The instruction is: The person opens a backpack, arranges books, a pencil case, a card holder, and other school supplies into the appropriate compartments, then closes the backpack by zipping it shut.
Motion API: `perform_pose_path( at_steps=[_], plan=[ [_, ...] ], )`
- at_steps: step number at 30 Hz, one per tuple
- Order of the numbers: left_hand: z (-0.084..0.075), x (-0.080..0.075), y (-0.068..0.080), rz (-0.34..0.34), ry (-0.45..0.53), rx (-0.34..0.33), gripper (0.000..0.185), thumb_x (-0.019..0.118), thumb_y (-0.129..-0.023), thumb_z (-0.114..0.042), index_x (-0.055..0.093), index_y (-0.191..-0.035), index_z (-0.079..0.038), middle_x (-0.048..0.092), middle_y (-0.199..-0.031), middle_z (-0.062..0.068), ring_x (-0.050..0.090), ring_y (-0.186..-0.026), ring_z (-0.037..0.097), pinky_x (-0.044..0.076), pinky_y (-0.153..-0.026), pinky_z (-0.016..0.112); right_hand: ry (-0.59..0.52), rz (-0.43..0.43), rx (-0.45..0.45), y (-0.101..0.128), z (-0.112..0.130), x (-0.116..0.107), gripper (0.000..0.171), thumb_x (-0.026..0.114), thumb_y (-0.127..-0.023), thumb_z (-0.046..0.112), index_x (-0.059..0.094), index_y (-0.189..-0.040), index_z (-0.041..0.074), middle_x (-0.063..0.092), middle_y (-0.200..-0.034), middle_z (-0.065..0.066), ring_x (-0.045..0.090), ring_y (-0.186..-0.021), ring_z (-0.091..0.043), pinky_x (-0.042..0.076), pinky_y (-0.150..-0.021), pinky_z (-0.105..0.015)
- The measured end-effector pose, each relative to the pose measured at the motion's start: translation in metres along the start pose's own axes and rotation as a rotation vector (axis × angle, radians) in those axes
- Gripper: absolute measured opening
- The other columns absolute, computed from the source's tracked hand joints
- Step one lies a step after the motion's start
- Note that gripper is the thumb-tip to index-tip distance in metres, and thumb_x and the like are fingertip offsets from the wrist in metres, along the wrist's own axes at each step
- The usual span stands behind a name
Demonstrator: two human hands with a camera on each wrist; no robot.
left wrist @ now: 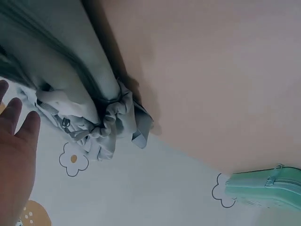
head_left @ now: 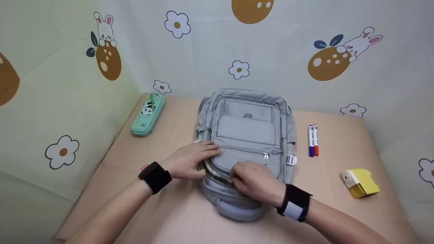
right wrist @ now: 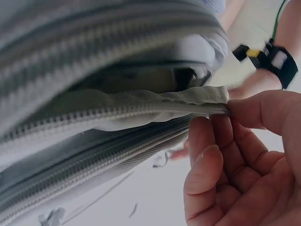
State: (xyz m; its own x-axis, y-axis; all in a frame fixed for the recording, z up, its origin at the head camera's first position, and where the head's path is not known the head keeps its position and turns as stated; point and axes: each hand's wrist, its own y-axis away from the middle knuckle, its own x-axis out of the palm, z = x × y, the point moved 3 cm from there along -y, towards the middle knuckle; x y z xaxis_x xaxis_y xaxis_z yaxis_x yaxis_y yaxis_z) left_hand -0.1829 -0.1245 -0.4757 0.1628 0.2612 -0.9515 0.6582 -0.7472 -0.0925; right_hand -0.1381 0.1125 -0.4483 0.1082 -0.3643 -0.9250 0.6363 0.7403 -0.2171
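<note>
A grey backpack (head_left: pixel 249 132) lies on its back on the table, its handle end towards me. Its front compartment is partly unzipped at the near end, where a gap shows between two rows of zipper teeth (right wrist: pixel 94 114). My right hand (head_left: pixel 256 179) pinches the toothed edge of the opening between thumb and finger, plainest in the right wrist view. My left hand (head_left: pixel 191 159) rests on the left side of the front panel, fingers extended. In the left wrist view, the left-hand fingers (left wrist: pixel 29 126) show beside the bag's side, straight and holding nothing.
A green panda pencil case (head_left: pixel 148 115) lies at the back left of the table (head_left: pixel 129 189). Two markers (head_left: pixel 313 140), blue and red, lie right of the backpack. Nearer on the right stands a yellow and white pencil sharpener (head_left: pixel 361 183). A printed curtain (head_left: pixel 206 51) hangs behind.
</note>
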Motion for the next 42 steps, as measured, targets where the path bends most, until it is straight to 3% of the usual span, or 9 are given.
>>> perform_pose_path(
  at_steps=[5, 11, 14, 18, 22, 27, 35, 39, 42],
  plan=[
    [0.000, 0.005, -0.009, -0.018, -0.051, 0.019, 0.072, 0.072, -0.088, -0.023, 0.046, -0.155, -0.015, 0.041, -0.160, 0.007, 0.031, -0.150, 0.027, 0.025, -0.121, 0.044, 0.001, -0.071, -0.010, 0.002, -0.002, -0.009, 0.007, 0.069, -0.090, 0.013, 0.066, -0.092, 0.019, 0.061, -0.086, 0.009, 0.057, -0.075, -0.010, 0.052, -0.065, -0.030],
    [-0.004, 0.001, -0.025, -0.092, -0.031, 0.046, 0.055, 0.070, -0.087, 0.000, 0.063, -0.139, -0.014, 0.056, -0.147, 0.008, 0.047, -0.140, 0.028, 0.038, -0.114, 0.045, -0.060, -0.090, -0.018, 0.008, -0.008, -0.016, 0.010, 0.073, -0.092, 0.018, 0.066, -0.099, 0.019, 0.063, -0.091, 0.008, 0.058, -0.081, -0.010, 0.052, -0.072, -0.032],
    [-0.004, -0.003, -0.030, -0.138, 0.011, -0.005, 0.043, 0.065, -0.090, 0.001, 0.067, -0.130, -0.015, 0.063, -0.139, 0.004, 0.056, -0.132, 0.024, 0.045, -0.108, 0.043, -0.103, -0.071, -0.019, 0.016, -0.021, -0.023, 0.024, 0.075, -0.093, 0.033, 0.065, -0.110, 0.018, 0.063, -0.104, 0.007, 0.058, -0.095, -0.011, 0.051, -0.083, -0.035],
    [-0.002, -0.008, -0.036, -0.173, 0.102, -0.116, 0.041, 0.061, -0.092, 0.000, 0.066, -0.130, -0.016, 0.067, -0.132, 0.002, 0.061, -0.125, 0.022, 0.047, -0.105, 0.041, -0.149, -0.085, -0.005, 0.036, -0.050, -0.042, 0.068, 0.081, -0.084, 0.051, 0.058, -0.138, 0.016, 0.057, -0.136, -0.001, 0.051, -0.126, -0.019, 0.044, -0.104, -0.046],
    [0.001, -0.013, -0.038, -0.219, 0.174, -0.220, 0.035, 0.060, -0.095, -0.005, 0.066, -0.127, -0.016, 0.070, -0.126, 0.001, 0.065, -0.118, 0.024, 0.050, -0.100, 0.044, -0.162, -0.134, 0.054, 0.059, -0.084, -0.059, 0.097, 0.087, -0.077, 0.051, 0.042, -0.155, 0.017, 0.042, -0.156, -0.005, 0.038, -0.143, -0.026, 0.035, -0.112, -0.055],
    [0.003, -0.025, -0.043, -0.292, 0.227, -0.296, 0.021, 0.059, -0.100, -0.012, 0.067, -0.120, -0.014, 0.071, -0.116, 0.003, 0.067, -0.111, 0.024, 0.052, -0.094, 0.046, -0.131, -0.132, 0.137, 0.076, -0.122, -0.060, 0.109, 0.092, -0.073, 0.046, 0.032, -0.161, 0.021, 0.033, -0.163, -0.004, 0.030, -0.148, -0.029, 0.031, -0.114, -0.058],
    [0.005, -0.050, -0.058, -0.363, 0.354, -0.377, 0.023, 0.056, -0.106, -0.022, 0.066, -0.125, -0.014, 0.069, -0.114, 0.005, 0.066, -0.089, 0.022, 0.053, -0.086, 0.045, -0.234, -0.172, 0.239, 0.062, -0.155, -0.050, 0.098, 0.086, -0.079, 0.004, 0.032, -0.161, 0.015, 0.036, -0.161, -0.015, 0.031, -0.148, -0.037, 0.032, -0.113, -0.060],
    [0.007, -0.060, -0.066, -0.395, 0.416, -0.370, 0.025, 0.054, -0.107, -0.025, 0.066, -0.126, -0.014, 0.069, -0.116, 0.005, 0.064, -0.082, 0.020, 0.053, -0.084, 0.042, -0.388, -0.224, 0.239, 0.040, -0.166, -0.051, 0.075, 0.082, -0.087, 0.007, 0.047, -0.153, 0.015, 0.049, -0.152, -0.009, 0.043, -0.141, -0.031, 0.035, -0.112, -0.055],
    [0.010, -0.065, -0.073, -0.436, 0.483, -0.361, 0.027, 0.054, -0.107, -0.025, 0.067, -0.127, -0.013, 0.068, -0.125, 0.004, 0.064, -0.105, 0.017, 0.049, -0.098, 0.040, -0.476, -0.251, 0.313, 0.028, -0.175, -0.051, 0.068, 0.081, -0.090, 0.020, 0.050, -0.150, 0.015, 0.056, -0.145, -0.006, 0.051, -0.134, -0.027, 0.039, -0.110, -0.051]
  ],
)
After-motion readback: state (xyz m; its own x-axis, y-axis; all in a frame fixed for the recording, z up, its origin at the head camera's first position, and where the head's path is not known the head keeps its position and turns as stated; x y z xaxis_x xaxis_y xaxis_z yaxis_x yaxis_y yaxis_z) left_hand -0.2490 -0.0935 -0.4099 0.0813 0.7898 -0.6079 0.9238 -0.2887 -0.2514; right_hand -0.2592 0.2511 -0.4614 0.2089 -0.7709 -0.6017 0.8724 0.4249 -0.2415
